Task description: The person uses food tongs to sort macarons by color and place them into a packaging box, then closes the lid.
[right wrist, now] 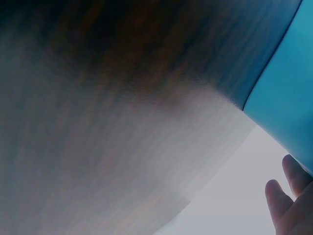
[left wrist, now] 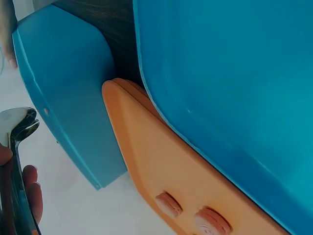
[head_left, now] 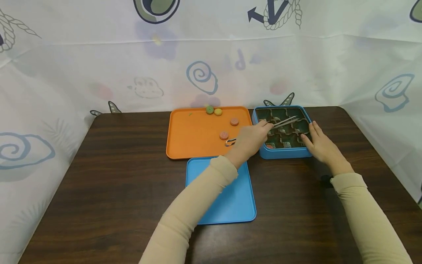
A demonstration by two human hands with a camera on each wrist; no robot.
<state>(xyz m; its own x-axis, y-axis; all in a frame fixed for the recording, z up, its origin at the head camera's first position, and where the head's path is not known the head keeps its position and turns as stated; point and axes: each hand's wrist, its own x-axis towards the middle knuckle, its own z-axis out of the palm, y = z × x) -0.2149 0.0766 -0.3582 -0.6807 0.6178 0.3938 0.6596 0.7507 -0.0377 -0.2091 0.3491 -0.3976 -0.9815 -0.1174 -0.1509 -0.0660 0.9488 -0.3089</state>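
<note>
In the head view my left hand (head_left: 250, 137) reaches over the orange tray's right edge and grips metal tongs (head_left: 283, 123). Their tips extend over the compartments of a blue box (head_left: 287, 153); their looped end shows behind the hand. A reddish-pink piece (head_left: 270, 146) lies in the box's front left compartment. My right hand (head_left: 324, 148) rests at the box's right side, fingers extended along the wall and thumb at the rim. The right wrist view shows straight fingertips (right wrist: 279, 196) beside the blue wall. Tongs (left wrist: 19, 127) also appear in the left wrist view, with nothing visible at their end.
On the orange tray (head_left: 194, 132) lie a green macaron (head_left: 209, 109), a yellow one and two pink macarons (head_left: 234, 121). A blue tray (head_left: 230, 200) sits in front, partly under my left sleeve. A patterned white cloth (head_left: 108, 69) hangs behind the dark wooden table (head_left: 125, 183).
</note>
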